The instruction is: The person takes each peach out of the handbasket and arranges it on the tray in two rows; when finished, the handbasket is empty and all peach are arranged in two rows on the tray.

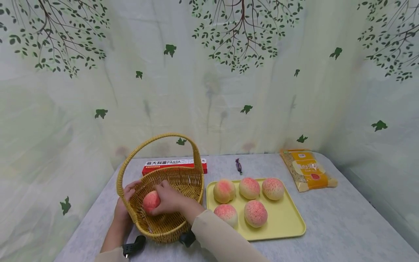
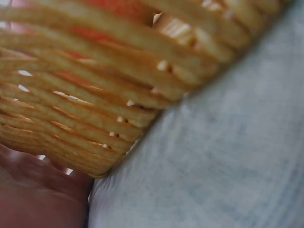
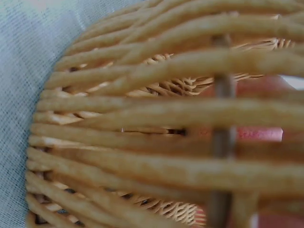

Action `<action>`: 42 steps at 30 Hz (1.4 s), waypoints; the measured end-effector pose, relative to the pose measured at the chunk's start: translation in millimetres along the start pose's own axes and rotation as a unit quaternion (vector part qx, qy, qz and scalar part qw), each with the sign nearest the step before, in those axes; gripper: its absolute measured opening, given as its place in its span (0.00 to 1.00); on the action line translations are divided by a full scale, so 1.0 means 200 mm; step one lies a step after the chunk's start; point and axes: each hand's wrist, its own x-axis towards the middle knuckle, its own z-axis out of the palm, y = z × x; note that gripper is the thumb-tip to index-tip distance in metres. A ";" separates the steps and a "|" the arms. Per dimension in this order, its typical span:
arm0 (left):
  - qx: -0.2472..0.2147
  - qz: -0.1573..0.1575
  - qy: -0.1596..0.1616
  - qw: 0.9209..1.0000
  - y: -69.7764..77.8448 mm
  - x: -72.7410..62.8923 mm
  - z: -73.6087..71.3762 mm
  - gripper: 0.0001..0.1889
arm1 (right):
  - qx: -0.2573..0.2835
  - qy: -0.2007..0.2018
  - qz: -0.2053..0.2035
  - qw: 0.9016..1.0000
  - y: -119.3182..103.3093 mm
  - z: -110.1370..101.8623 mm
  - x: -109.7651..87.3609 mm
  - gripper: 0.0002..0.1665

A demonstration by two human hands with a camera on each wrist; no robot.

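Note:
A wicker basket (image 1: 170, 174) with a tall arched handle stands on the left of the table. Inside it, my right hand (image 1: 171, 198) grips a pink-red peach (image 1: 151, 202) low near the left wall. My left hand (image 1: 123, 205) holds the basket's left side, fingers over the rim beneath the handle. In the left wrist view, the palm (image 2: 38, 190) lies against the woven wall (image 2: 95, 109), and the red of the peach (image 2: 116, 7) shows through gaps. The right wrist view is mostly filled by the weave (image 3: 142, 109), with pink peach skin (image 3: 259, 134) behind it.
Right of the basket lies a yellow tray (image 1: 284, 222) bearing several peaches (image 1: 255, 213). A red pasta box (image 1: 175, 163) sits behind the basket. Further back are a purple wrapped candy (image 1: 239, 166) and, at right, an orange grain bag (image 1: 307, 171). A printed curtain (image 1: 209, 127) hangs behind the table.

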 end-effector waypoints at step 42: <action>-0.021 0.038 -0.020 0.999 -0.03 0.00 -0.02 0.23 | 0.040 0.068 -0.012 0.997 -0.03 -0.10 -0.21 0.43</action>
